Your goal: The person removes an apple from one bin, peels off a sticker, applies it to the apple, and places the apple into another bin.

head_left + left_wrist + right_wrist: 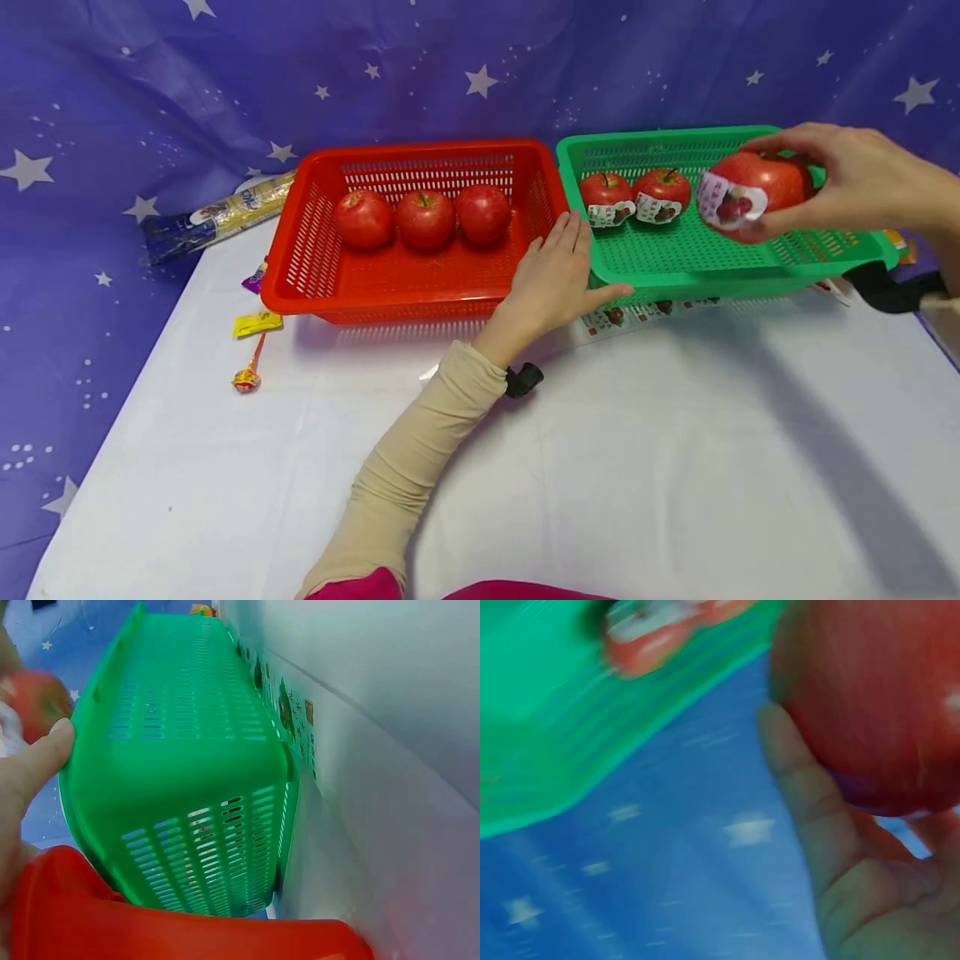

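I hold a red apple with a sticker (750,196) in my right hand (847,179). My fingers curl around it from the top and the side, so the grip is firm. The apple is up in the air, just over the right part of the green basket (720,258). It does not touch the basket floor yet.

Two more stickered apples already sit in the green basket: one at the far left (606,198) and one just beside it (662,195). So I judge this job is about half done. The one in my hand would be the third apple in that basket.

Three plain apples (424,217) with no stickers lie in a row in the red basket (315,250), next to the green one. I think those are left to do.

My left hand (555,279) lies flat with straight fingers, touching the near left corner of the green basket where the two baskets meet. It grips nothing.

A strip of stickers (637,315) peeks out under the front of the green basket. A lollipop (247,377) and some candy wrappers (257,322) lie on the white table (600,467), left of the red basket.
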Action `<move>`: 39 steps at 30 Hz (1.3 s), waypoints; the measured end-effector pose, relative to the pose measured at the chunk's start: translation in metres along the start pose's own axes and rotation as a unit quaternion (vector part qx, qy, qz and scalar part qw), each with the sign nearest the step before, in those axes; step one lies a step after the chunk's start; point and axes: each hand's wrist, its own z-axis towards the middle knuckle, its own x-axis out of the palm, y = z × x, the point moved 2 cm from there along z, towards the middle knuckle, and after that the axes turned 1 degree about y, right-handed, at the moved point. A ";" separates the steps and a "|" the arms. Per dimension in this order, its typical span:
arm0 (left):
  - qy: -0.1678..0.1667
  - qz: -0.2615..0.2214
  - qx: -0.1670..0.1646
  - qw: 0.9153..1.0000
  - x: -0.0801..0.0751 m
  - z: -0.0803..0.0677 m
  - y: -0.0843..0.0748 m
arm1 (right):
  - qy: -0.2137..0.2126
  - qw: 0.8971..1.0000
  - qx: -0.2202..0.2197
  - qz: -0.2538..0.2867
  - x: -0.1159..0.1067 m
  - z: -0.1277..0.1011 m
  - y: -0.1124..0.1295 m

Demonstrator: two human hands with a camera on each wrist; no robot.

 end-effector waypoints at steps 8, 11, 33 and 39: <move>0.000 0.003 0.001 1.000 0.008 -0.002 0.000 | 0.098 0.992 0.074 0.038 0.021 0.077 -0.080; -0.001 0.008 0.005 1.000 0.011 -0.004 -0.002 | 0.148 0.983 0.088 0.066 0.041 0.088 -0.096; -0.010 0.027 -0.002 1.000 0.008 0.001 -0.002 | 0.200 0.974 0.103 0.026 0.091 0.114 -0.111; -0.024 0.025 0.007 0.999 0.004 -0.001 -0.001 | 0.173 0.982 0.066 0.027 0.090 0.122 -0.107</move>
